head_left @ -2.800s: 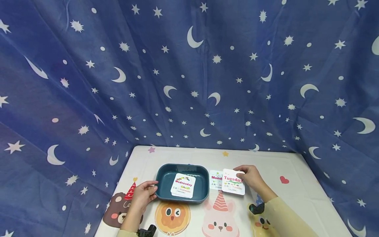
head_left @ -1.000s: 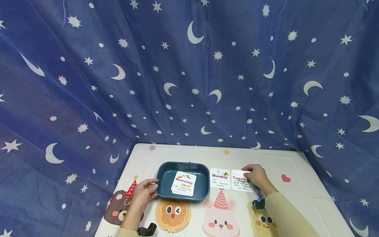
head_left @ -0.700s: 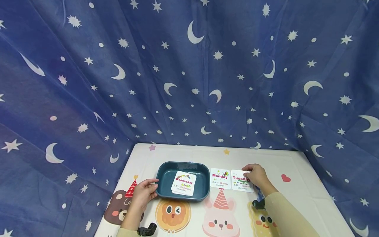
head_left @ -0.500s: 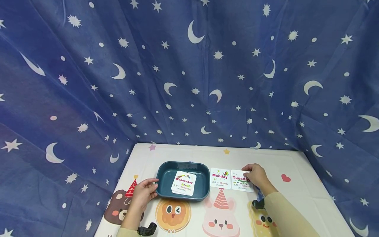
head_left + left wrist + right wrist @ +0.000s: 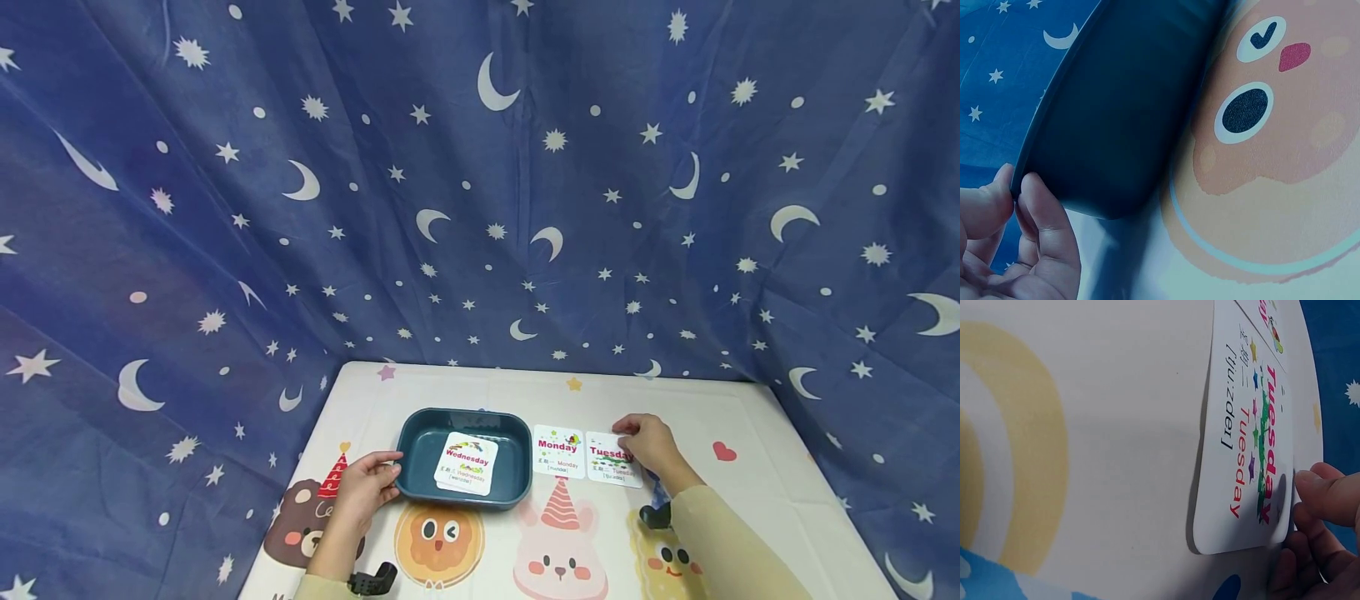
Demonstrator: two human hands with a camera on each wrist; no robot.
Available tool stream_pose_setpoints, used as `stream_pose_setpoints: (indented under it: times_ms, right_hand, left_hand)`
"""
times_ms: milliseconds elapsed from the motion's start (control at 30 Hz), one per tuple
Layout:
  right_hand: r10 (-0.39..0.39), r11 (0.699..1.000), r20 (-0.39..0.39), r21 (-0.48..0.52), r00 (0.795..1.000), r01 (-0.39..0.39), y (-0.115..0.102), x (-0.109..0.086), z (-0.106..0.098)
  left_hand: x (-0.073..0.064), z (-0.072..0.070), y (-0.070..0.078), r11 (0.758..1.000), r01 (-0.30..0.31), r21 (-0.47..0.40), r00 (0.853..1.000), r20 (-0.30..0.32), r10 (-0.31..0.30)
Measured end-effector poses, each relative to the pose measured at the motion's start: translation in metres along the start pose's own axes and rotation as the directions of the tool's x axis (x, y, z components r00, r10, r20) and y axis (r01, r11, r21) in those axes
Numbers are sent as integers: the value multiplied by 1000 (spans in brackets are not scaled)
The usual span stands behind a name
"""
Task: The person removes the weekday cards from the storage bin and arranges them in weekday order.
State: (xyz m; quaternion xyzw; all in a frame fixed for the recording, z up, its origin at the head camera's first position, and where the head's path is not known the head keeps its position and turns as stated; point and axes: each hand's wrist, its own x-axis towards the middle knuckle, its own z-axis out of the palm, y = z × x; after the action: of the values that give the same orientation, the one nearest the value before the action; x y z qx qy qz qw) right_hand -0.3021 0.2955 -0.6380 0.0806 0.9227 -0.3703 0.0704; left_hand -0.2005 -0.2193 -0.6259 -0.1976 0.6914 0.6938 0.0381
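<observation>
The left hand (image 5: 365,487) pinches the left rim of a dark teal rectangular tray (image 5: 412,492); in the left wrist view, thumb and fingers sit on either side of the tray wall (image 5: 1104,125). A white Wednesday card (image 5: 467,463) lies in the tray on at least one other card. To the tray's right, a Monday card (image 5: 558,452) lies face up on the table. Beside it is a Tuesday card (image 5: 613,471), its right edge between the thumb and fingers of the right hand (image 5: 648,442). In the right wrist view, the Tuesday card (image 5: 1235,469) casts a narrow shadow along its near edge.
The white tablecloth (image 5: 750,500) carries printed cartoon figures, including a bear, a pancake and a rabbit. Behind the table hangs a blue curtain (image 5: 465,208) with moons and stars. A black wrist device (image 5: 372,579) shows on the left sleeve.
Since the earliest frame, the right hand has moved the Tuesday card rightward off the Monday card to lie beside it. Over the last second the hands have hardly moved.
</observation>
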Motion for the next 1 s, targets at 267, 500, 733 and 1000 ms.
stream_pose_setpoints:
  times_ms: [267, 500, 733, 1000]
  right_hand:
    - [-17, 1000, -4, 20, 1000, 17, -4, -5, -3]
    - [-4, 999, -14, 35, 1000, 4, -9, -6, -5]
    - [3, 999, -9, 47, 1000, -3, -16, -4, -5]
    - [-51, 998, 2, 44, 999, 51, -28, -9, 1]
  left_hand:
    - [-3, 1, 3, 1000, -7, 1, 1000, -4, 7]
    - [-1, 1, 1, 1000, -9, 1, 1000, -3, 9]
    - [-1, 1, 2, 1000, -24, 8, 1000, -1, 24]
    - [-1, 0, 1, 1000, -23, 20, 1000, 5, 22]
